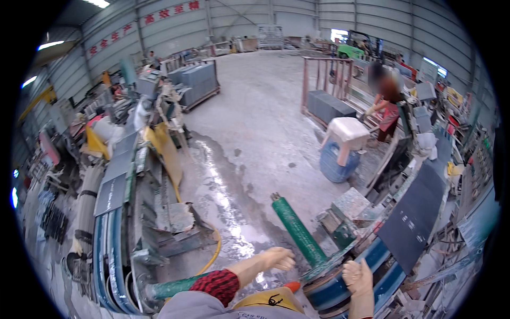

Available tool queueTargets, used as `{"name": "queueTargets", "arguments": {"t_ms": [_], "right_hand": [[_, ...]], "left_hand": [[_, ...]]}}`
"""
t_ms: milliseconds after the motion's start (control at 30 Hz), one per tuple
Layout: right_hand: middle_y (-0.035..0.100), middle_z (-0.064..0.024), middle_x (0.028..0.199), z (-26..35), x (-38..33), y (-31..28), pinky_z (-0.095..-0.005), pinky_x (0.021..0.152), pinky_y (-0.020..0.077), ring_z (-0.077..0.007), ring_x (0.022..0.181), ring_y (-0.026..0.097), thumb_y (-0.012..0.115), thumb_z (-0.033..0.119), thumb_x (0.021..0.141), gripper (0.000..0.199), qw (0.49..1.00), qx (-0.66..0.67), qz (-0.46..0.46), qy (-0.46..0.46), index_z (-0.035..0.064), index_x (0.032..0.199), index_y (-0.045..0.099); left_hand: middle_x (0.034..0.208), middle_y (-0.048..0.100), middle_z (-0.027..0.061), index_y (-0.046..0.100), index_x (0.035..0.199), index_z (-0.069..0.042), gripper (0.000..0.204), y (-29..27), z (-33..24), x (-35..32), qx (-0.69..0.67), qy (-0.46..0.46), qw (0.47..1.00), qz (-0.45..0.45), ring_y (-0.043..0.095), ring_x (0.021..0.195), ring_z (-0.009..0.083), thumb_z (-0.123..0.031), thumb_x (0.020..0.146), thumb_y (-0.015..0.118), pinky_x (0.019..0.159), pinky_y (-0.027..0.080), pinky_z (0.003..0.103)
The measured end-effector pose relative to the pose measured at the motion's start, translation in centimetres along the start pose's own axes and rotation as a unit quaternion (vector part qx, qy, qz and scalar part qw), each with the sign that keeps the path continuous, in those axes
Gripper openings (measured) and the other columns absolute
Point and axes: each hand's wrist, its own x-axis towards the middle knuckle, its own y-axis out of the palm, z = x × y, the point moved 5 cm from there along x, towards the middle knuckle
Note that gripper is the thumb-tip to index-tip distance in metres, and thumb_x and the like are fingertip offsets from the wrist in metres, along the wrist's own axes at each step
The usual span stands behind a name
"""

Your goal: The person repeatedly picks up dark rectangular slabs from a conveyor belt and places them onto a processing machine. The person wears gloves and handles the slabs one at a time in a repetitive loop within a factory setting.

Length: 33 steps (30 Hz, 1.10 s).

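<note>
Both in loose fists with nothing visible inside, left hand [278, 259] hovers left of the green pipe [298, 230] and right hand [357, 276] right of it, the dark slab [414, 217] lying farther right.

Dark slab [412, 219] smooth, matt; green cylinder [298, 231] scuffed metal; stool [348, 131] plastic.
</note>
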Motion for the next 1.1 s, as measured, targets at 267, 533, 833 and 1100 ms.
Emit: {"name": "queueTargets", "arguments": {"t_ms": [267,533,833,1100], "right_hand": [[0.068,-0.0216,0.111,-18.6,2.3,-0.7,-0.0449,0.080,0.0592,-0.0323,0.092,0.069,0.042,0.038,0.102,0.050,0.987,-0.112,-0.015,0.118,-0.0051,0.122,0.057],[0.064,-0.0159,0.123,-27.0,3.4,0.7,-0.0413,0.088,0.0575,-0.0305,0.109,0.064,0.042,0.034,0.103,0.046,0.980,-0.138,-0.019,0.141,-0.0015,0.128,0.054],[0.065,-0.0146,0.122,-35.2,6.2,3.4,-0.0413,0.088,0.0571,-0.0297,0.107,0.065,0.045,0.031,0.102,0.040,0.971,-0.185,-0.066,0.138,-0.0006,0.124,0.055],[0.067,-0.0180,0.115,-44.9,10.6,6.0,-0.0372,0.085,0.0594,-0.0278,0.097,0.069,0.049,0.018,0.099,0.032,0.952,-0.244,-0.077,0.170,-0.0046,0.120,0.057]], "left_hand": [[0.070,0.048,0.0044,0.048,0.079,-0.006,0.012,-21.4,11.0,-26.9,-0.279,0.220,0.833,-0.425,0.049,0.058,0.0132,-0.008,0.090,0.054,0.050,0.042,0.028],[0.106,0.068,0.0169,0.053,0.115,-0.002,0.031,-23.1,17.3,-38.0,-0.323,0.281,0.729,-0.534,0.069,0.084,0.0250,-0.020,0.091,0.063,0.074,0.060,0.036],[0.112,0.067,0.0194,0.053,0.123,-0.003,0.034,-30.8,18.7,-45.9,-0.314,0.383,0.658,-0.568,0.070,0.089,0.0249,-0.025,0.098,0.058,0.075,0.061,0.033],[0.109,0.057,0.0179,0.053,0.114,-0.001,0.028,-51.3,26.0,-53.4,-0.017,0.558,0.785,-0.270,0.056,0.090,0.0261,-0.013,0.095,0.036,0.073,0.047,0.034]]}}
